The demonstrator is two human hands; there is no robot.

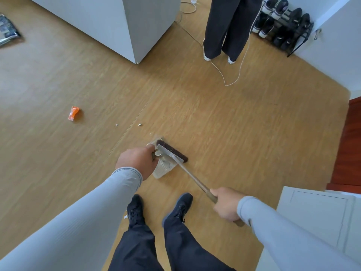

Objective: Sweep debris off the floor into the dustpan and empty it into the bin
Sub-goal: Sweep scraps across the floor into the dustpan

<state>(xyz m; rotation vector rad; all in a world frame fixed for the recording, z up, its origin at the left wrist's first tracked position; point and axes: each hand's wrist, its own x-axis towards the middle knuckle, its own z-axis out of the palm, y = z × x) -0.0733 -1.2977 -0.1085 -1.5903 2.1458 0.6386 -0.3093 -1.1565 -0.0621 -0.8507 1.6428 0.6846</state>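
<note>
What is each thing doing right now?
left hand: grips the dustpan handle
right hand: grips the broom handle
dustpan: on the floor, scraps inside
broom: bristles at the dustpan
orange wrapper: lying unswept

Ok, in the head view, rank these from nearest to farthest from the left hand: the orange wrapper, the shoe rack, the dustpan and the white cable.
1. Dustpan: the left hand grips it.
2. Orange wrapper: on the floor, up and to the left.
3. White cable: looped on the floor by the standing person's feet.
4. Shoe rack: top right, against the wall.
</note>
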